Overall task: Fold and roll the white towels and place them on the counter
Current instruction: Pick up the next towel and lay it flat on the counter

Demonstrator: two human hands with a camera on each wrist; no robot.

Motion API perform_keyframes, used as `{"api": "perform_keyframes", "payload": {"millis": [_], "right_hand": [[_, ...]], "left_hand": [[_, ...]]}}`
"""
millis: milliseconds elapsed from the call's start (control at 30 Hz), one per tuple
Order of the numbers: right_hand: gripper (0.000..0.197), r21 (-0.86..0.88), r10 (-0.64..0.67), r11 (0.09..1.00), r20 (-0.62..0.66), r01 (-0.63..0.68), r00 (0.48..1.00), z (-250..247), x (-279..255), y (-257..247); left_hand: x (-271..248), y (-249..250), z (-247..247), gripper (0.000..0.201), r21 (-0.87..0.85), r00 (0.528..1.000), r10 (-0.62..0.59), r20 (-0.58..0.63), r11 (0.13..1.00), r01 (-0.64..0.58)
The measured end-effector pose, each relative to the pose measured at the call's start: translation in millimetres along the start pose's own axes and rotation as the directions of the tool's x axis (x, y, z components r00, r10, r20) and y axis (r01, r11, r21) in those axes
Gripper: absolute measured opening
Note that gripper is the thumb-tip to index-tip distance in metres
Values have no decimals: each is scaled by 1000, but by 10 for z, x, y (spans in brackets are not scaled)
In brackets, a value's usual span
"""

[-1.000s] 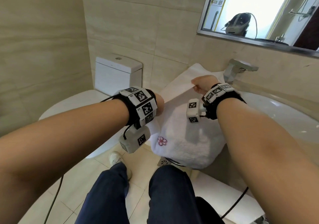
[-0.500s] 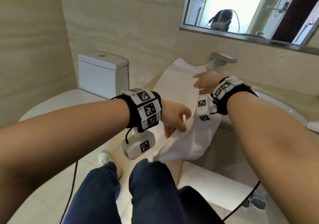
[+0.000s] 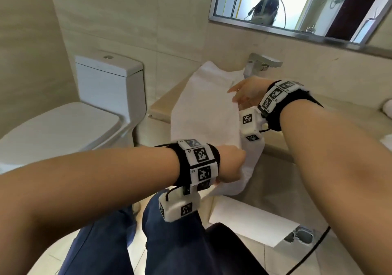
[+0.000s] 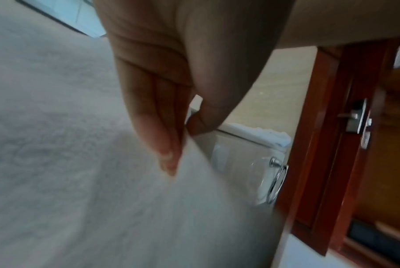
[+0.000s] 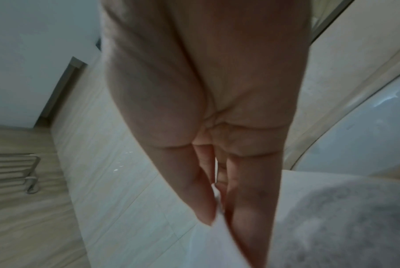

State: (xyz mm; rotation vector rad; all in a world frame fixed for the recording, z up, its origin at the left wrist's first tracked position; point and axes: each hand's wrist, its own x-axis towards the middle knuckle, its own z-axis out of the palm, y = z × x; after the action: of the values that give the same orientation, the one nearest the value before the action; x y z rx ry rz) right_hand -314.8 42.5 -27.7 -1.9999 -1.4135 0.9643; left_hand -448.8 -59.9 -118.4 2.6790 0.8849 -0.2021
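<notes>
A: What's around, going from the left?

B: A white toilet [image 3: 89,113] with its lid down, just beside the beige counter [image 3: 163,105]. Then the chrome faucet [image 3: 263,62] at the wall, under the mirror [image 3: 297,5]. A white sheet [image 3: 252,221] lies on the floor tiles below. The left wrist view also shows a red-brown wooden door [image 4: 354,127] with a metal handle.

A: And the white towel [image 3: 203,109]?

B: It is draped over the counter's front edge, its far end up near the faucet, its near end hanging down in front of the person's dark blue trousers [image 3: 106,249].

A: The hands?

B: The left hand [image 3: 230,163] grips the lower hanging edge; in its wrist view the fingers [image 4: 155,117] are pressed together, pinching cloth against the thumb. The right hand [image 3: 248,91] pinches the upper edge between thumb and straight fingertips [image 5: 247,208]. Its wrist camera block partly hides the towel's right border.

A: What has changed from half a second ago?

B: The towel is pulled longer and flatter between the hands. The left hand sits lower and nearer the body; the right has barely shifted. The view has swung leftward, showing more of the toilet.
</notes>
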Motion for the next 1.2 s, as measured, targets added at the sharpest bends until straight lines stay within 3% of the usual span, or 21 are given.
{"api": "perform_keyframes", "payload": {"millis": [67, 133, 200, 267, 367, 433, 533, 700, 833, 1000, 1200], "right_hand": [[21, -62, 24, 998, 6, -24, 1000, -14, 41, 74], [10, -79, 81, 994, 36, -78, 996, 8, 56, 170], [7, -27, 142, 990, 40, -141, 989, 35, 78, 219], [23, 18, 188, 982, -3, -188, 982, 37, 161, 216], [33, 43, 177, 984, -55, -174, 983, 25, 286, 137], [34, 45, 164, 986, -81, -161, 983, -3, 370, 88], [40, 89, 177, 982, -83, -169, 981, -76, 519, 64], [58, 157, 233, 963, -64, -221, 970, -252, 852, 25], [62, 228, 278, 937, -33, -264, 960, -402, 1289, 4], [65, 304, 276, 918, -28, -255, 961, -505, 1845, -166], [45, 309, 271, 920, -62, -240, 961, -557, 2470, -253]], "left_hand": [[-13, -46, -75, 26, -225, 1000, -20, 17, 974, 24], [7, -258, -250, 26, -316, 982, -119, -145, 946, 68], [40, -540, -454, 22, -399, 877, -268, -398, 912, 98], [60, -801, -636, 20, -447, 753, -385, -534, 884, 135], [112, -1101, -808, 16, -493, 691, -508, -515, 835, 246], [173, -1254, -863, 30, -472, 675, -584, -451, 798, 375], [261, -1442, -932, 50, -410, 695, -644, -320, 755, 511], [512, -1678, -1214, 43, -476, 734, -664, -139, 695, 539], [823, -1859, -1513, 42, -448, 783, -622, -19, 705, 550], [1322, -2161, -1838, 40, -437, 799, -601, -13, 722, 536], [1895, -2524, -2086, 39, -363, 829, -560, -12, 774, 518]]}}
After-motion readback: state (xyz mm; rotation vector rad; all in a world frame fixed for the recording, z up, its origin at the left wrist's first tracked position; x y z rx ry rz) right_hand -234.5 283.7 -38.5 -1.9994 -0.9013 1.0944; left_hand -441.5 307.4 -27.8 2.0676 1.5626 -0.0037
